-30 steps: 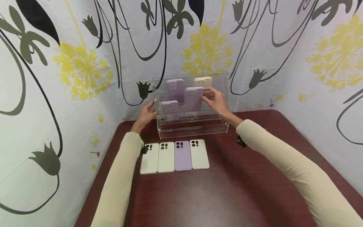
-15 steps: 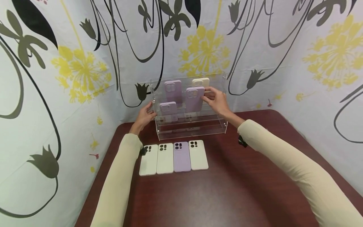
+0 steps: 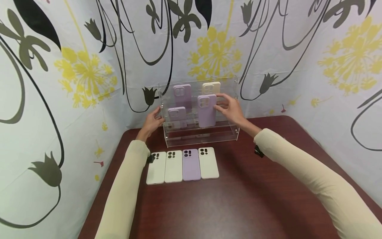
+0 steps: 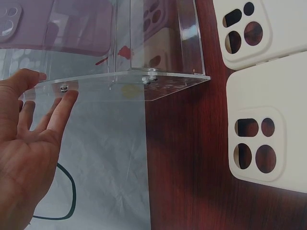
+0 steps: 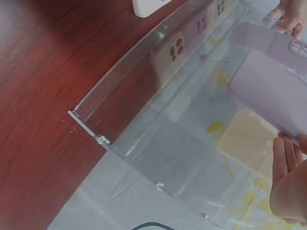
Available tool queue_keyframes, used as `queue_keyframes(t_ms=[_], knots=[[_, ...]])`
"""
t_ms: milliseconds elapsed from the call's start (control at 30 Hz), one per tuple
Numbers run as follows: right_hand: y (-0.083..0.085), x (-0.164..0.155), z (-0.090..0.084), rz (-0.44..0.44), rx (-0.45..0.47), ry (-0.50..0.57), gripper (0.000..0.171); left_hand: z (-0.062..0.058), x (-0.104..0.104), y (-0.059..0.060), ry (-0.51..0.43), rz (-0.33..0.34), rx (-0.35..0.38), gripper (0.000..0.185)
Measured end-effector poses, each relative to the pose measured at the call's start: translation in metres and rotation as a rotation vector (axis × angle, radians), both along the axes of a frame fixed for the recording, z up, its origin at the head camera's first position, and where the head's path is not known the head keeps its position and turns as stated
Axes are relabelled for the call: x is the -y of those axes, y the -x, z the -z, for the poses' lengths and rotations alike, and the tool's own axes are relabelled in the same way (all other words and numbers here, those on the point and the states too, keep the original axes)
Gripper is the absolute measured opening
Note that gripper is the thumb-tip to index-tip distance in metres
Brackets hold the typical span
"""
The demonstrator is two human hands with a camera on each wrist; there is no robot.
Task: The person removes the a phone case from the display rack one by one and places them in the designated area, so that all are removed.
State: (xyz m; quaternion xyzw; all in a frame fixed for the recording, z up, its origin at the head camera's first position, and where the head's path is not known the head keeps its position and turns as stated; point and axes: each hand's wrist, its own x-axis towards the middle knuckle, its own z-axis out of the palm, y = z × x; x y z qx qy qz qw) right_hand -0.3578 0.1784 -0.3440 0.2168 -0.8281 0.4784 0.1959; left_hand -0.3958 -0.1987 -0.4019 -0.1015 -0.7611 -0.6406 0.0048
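Note:
A clear acrylic tiered stand (image 3: 226,131) sits at the back of the dark red table (image 3: 238,199). My right hand (image 3: 224,105) pinches a purple phone case (image 3: 207,111) by its right edge and holds it upright in the stand's middle. In the right wrist view the same purple case (image 5: 271,93) lies between my fingers (image 5: 288,167). My left hand (image 3: 154,119) rests with straight fingers (image 4: 62,103) against the stand's left side panel (image 4: 124,81). The stand also holds a purple case (image 3: 182,94) and a cream case (image 3: 211,87) on top, and a smaller-looking purple case (image 3: 177,114) lower left.
Several cases lie face down in a row in front of the stand: two cream (image 3: 156,167) (image 3: 174,166), one purple (image 3: 191,164), one cream (image 3: 208,162). Flower-patterned cloth walls (image 3: 74,73) close in the back and both sides.
My right hand has brought the purple case down a little, from in front of the top row to lower in the stand. The left hand has stayed on the side panel.

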Motion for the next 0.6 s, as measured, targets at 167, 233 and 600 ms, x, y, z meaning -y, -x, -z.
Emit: queue_keyframes(t_ms=[167,233,600], knots=[[-0.003,-0.006,0.007,-0.017,0.013,-0.019,0.057,0.001,0.001,0.001,-0.011,0.002,0.002,0.081],[-0.004,-0.008,0.010,-0.021,0.022,-0.024,0.058,0.002,0.001,0.001,-0.014,0.006,-0.001,0.081],[-0.010,-0.019,0.027,-0.045,0.070,-0.008,0.062,0.003,0.003,0.002,0.015,0.009,-0.015,0.081]])
